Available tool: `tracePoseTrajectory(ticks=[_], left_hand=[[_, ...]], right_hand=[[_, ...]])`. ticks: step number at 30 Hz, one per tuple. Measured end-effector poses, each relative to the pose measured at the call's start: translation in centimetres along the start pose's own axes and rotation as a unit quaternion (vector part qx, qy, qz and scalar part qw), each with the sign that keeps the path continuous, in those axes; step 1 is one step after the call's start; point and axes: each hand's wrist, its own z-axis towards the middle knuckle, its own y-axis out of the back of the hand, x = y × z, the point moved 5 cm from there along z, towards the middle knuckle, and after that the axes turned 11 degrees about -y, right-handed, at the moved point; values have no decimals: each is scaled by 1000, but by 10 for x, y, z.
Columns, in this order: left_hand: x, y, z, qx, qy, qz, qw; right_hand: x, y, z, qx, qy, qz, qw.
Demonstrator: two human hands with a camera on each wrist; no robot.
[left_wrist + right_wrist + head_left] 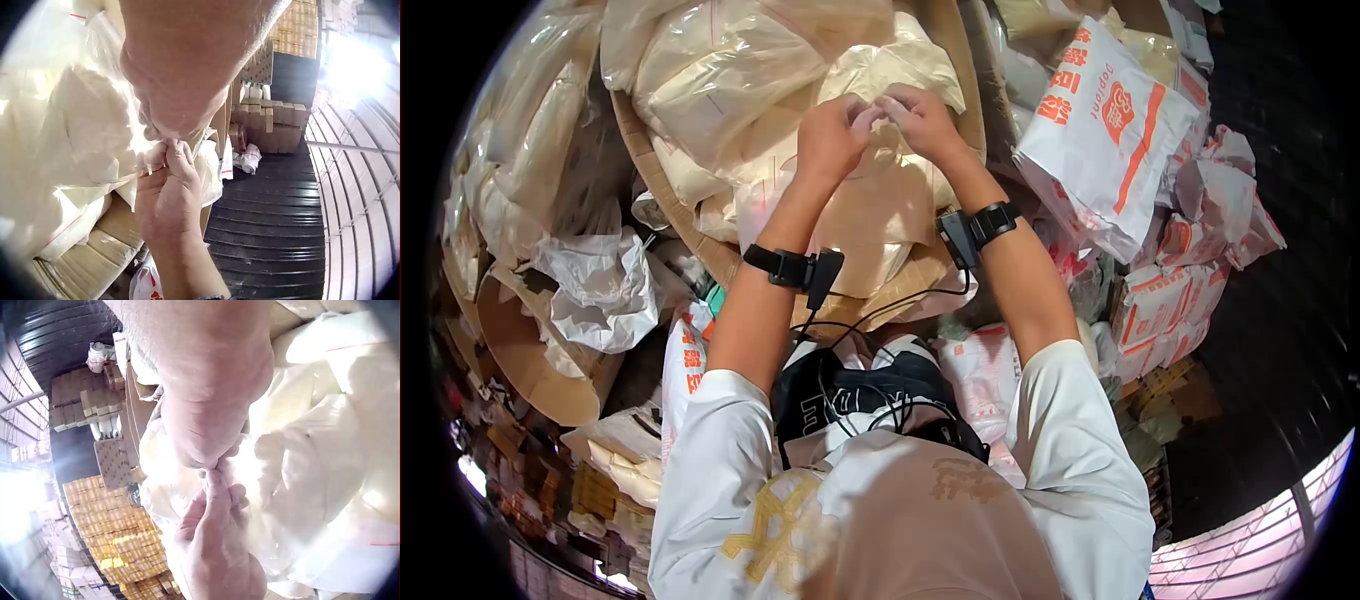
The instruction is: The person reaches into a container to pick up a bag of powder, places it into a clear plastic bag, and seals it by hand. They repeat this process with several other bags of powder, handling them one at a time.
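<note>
Both hands meet over a cream-filled clear plastic bag (890, 75) in a large cardboard box. The left hand (832, 138) pinches the bag's gathered plastic, thumb towards the other hand. Close beside it, the right hand (927, 125) has its fingers curled and pinches the same plastic. In the left wrist view the left hand (181, 69) fills the top, with the right hand (169, 200) below, fingertips meeting. The right wrist view shows the right hand (203, 387) above and the left hand (219, 550) below. The plastic between the fingertips is mostly hidden.
The cardboard box's rim (640, 150) curves around several filled bags. White bags with red print (1100, 130) lie at the right. A crumpled white bag (605, 290) and an open cardboard drum (525, 350) are at the left. Stacked cartons (112, 519) stand beyond.
</note>
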Motion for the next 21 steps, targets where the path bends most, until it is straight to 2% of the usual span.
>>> tracePoseTrajectory(ticks=[3, 4, 7, 10, 13, 14, 17, 21], left_hand=[[20, -12, 0, 6, 49, -129, 990], [28, -15, -2, 7, 71, -183, 981], [38, -3, -9, 37, 68, -158, 984], [41, 8, -23, 21, 63, -160, 985], [43, 9, -28, 12, 80, -176, 981], [42, 9, -28, 9, 78, -175, 981], [40, 11, -27, 9, 86, -195, 977], [40, 18, -33, -2, 73, -172, 982]], right_hand=[[2, -1, -5, -8, -4, 44, 999], [-6, 1, -3, -15, -17, 19, 1000], [-17, 0, 0, -16, -23, 78, 997], [-11, -3, -7, -14, -38, 38, 998], [3, -11, -9, 57, -31, 36, 997], [-3, -13, -7, 65, -55, 21, 996], [-8, -14, -5, 61, -73, 30, 995], [-2, -18, -9, -4, -62, 99, 993]])
